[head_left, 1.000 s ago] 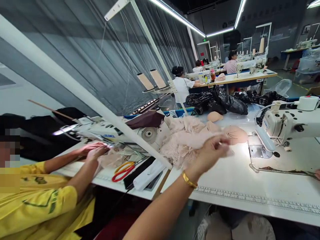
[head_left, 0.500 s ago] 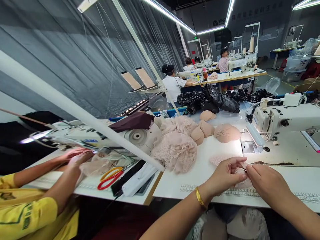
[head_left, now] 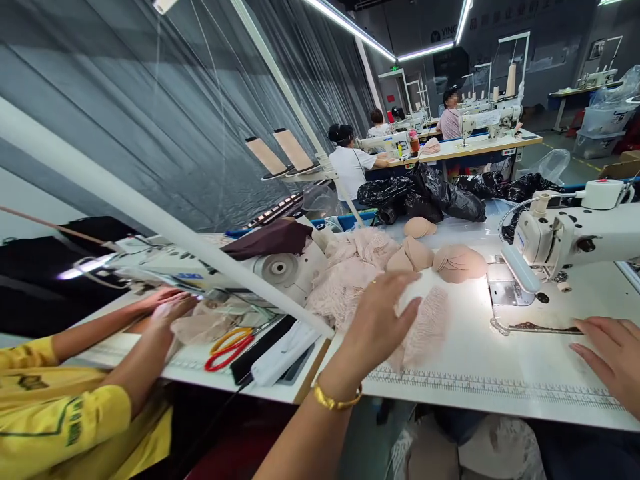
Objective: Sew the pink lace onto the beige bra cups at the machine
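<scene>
My left hand (head_left: 377, 323) is over the table with thumb and fingers apart, beside a piece of pale pink lace (head_left: 429, 327) that is blurred by motion. Whether the thumb touches the lace I cannot tell. Just beyond the fingertips lie beige bra cups (head_left: 459, 263) in small stacks and a heap of pink lace fabric (head_left: 345, 280). At the right edge my right hand (head_left: 613, 353) hovers by the sewing machine's bed, its fingers spread and nothing visible in them. Part of it is out of view.
A white sewing machine (head_left: 555, 240) stands on the right, its needle area lit. To the left, a co-worker in a yellow shirt (head_left: 75, 420) works at another machine, near red and orange scissors (head_left: 230, 348). A thread-stand pole (head_left: 165, 220) crosses in front. Black plastic bags (head_left: 440, 193) lie behind.
My hands, together on the lace before, have parted. The left has moved left and up to the lace heap and cups; the right has moved right. The lace piece has shifted left.
</scene>
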`<state>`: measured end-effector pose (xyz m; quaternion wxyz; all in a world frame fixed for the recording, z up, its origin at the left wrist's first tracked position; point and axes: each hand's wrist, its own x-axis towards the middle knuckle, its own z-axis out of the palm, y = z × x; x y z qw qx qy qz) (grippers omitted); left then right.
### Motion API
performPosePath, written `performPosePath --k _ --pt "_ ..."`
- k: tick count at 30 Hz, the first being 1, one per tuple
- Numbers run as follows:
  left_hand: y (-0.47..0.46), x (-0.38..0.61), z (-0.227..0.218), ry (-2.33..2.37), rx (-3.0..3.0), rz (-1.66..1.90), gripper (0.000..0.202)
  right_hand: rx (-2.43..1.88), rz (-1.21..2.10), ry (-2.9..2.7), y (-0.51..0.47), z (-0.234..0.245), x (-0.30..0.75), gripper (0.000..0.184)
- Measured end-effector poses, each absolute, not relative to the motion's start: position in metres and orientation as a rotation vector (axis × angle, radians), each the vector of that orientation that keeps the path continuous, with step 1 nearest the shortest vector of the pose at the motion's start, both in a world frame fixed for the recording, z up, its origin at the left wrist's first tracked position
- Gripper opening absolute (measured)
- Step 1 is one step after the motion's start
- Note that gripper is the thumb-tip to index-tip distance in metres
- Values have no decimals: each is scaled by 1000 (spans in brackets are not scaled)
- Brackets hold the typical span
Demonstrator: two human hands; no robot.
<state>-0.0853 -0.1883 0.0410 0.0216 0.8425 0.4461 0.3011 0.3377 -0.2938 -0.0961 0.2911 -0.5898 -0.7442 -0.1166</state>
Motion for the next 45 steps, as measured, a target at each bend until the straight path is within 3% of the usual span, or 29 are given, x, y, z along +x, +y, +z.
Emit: performPosePath --k 6,9,12,15,18,20,26,28,31,37,42,45 --pt "-215 -73 -6 1431 2624 344 37 -1317 -63 -2186 -284 -94 274 28" --pt "-219 -73 -20 1498 2587 188 11 -1190 -23 -2196 -277 -87 243 23" --pt "-220 -68 -26 1434 2544 310 17 -1073 -31 -2218 -262 -78 210 23" --pt "-221 -58 -32 1185 2445 651 17 -967 -74 -2202 -245 -68 179 37" --pt "-224 -51 -37 971 2237 799 22 -909 49 -2160 -235 -59 162 26" --pt "-224 -47 -40 993 2067 821 28 -960 234 -2108 -235 -55 161 19" --pt "-220 -41 -38 953 1658 691 33 -1168 823 -1827 -252 -49 178 38" --pt "-218 -39 -38 950 1541 706 30 -1242 911 -1660 -254 -51 183 46" --pt "-215 -32 -40 929 1275 849 41 -1310 974 -1463 -253 -60 189 52" --pt "-220 -6 -38 843 925 1037 55 -1289 981 -1352 -257 -72 190 51" --pt "-223 2 -43 881 973 985 60 -1166 1161 -1024 -268 -66 189 46" --pt "-207 -10 -36 932 1333 774 50 -1096 1343 -896 -265 -60 195 44"
